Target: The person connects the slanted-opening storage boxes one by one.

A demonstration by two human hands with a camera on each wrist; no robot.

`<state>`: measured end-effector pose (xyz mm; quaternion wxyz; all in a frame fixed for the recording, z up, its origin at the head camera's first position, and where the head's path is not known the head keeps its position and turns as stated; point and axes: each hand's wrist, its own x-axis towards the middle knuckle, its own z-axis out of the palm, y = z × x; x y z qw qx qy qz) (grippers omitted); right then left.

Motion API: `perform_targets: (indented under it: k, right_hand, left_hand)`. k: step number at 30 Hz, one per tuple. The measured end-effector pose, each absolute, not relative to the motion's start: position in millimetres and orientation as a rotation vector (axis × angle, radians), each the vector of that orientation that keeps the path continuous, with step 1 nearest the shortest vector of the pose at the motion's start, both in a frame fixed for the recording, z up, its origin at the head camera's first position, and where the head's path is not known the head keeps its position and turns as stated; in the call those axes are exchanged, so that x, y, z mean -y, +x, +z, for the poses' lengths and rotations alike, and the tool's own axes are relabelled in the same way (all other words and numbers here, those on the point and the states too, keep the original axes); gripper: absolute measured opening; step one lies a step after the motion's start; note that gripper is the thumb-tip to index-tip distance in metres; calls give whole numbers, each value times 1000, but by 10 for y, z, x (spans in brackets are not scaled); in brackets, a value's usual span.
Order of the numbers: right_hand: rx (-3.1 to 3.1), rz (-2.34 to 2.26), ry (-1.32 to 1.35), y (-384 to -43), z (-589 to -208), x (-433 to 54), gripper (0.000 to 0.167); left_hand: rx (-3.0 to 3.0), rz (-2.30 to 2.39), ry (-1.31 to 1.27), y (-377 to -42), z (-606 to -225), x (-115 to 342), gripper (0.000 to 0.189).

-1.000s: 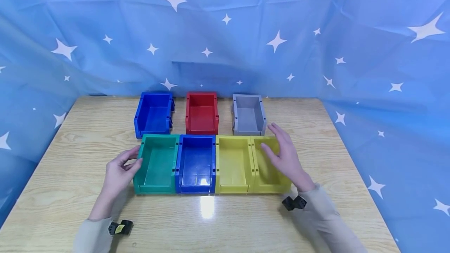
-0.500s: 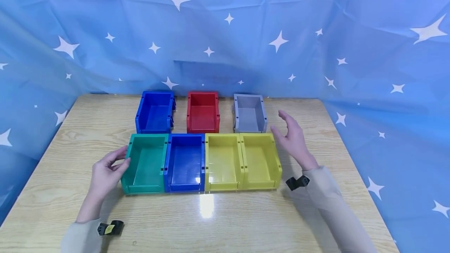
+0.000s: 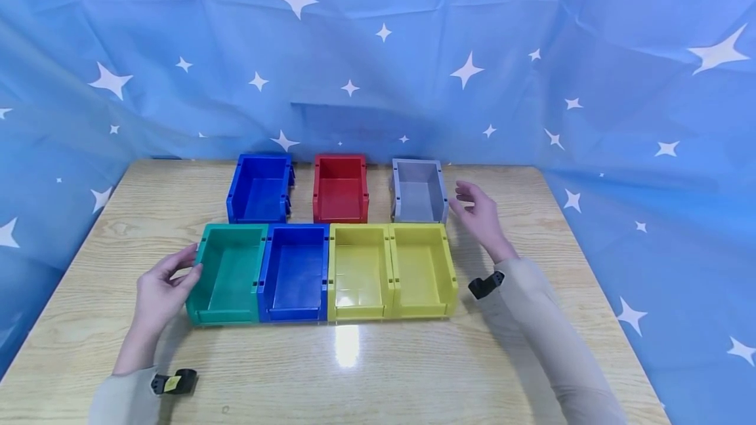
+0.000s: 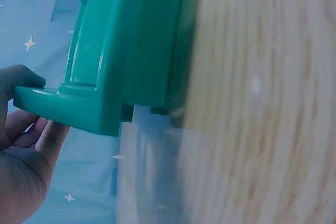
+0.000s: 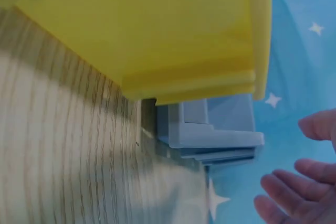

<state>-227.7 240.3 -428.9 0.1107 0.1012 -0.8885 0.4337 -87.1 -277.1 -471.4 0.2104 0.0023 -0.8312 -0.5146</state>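
Note:
In the head view my left hand (image 3: 163,289) holds the left side wall of a green storage bin (image 3: 229,274). The left wrist view shows the thumb on one face of that green bin's wall (image 4: 63,103) and the fingers on the other. Side by side with it, in one row, stand a blue bin (image 3: 297,267) and two yellow bins, the left one (image 3: 360,271) and the right one (image 3: 420,271). My right hand (image 3: 481,218) hovers just right of a smaller grey bin (image 3: 420,192), fingers loosely bent and holding nothing; the right wrist view has the hand (image 5: 304,187) apart from the grey bin (image 5: 215,129).
Behind the row, a smaller blue bin (image 3: 260,189) and a red bin (image 3: 340,189) stand spaced apart, in line with the grey one. All bins rest on a wooden table (image 3: 401,379). A blue star-patterned cloth (image 3: 366,64) hangs behind and at both sides.
The joined row of green, blue and yellow bins has slid left along with my left hand. My right hand has moved from over the right yellow bin to beside the grey bin.

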Motion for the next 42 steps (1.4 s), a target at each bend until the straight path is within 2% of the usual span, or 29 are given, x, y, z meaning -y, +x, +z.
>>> perform_targets:
  k: [20,42]
  right_hand:
    - [2710,1349,30,-2588,-4486,-2346,35]
    - [2683,1435,-170,-2678,-4510,-2253,34]
  left_hand:
    - [2333,-1432,114,-885,-4708,2889,31]
    - [2332,-1446,131,-869,-4692,2872,30]
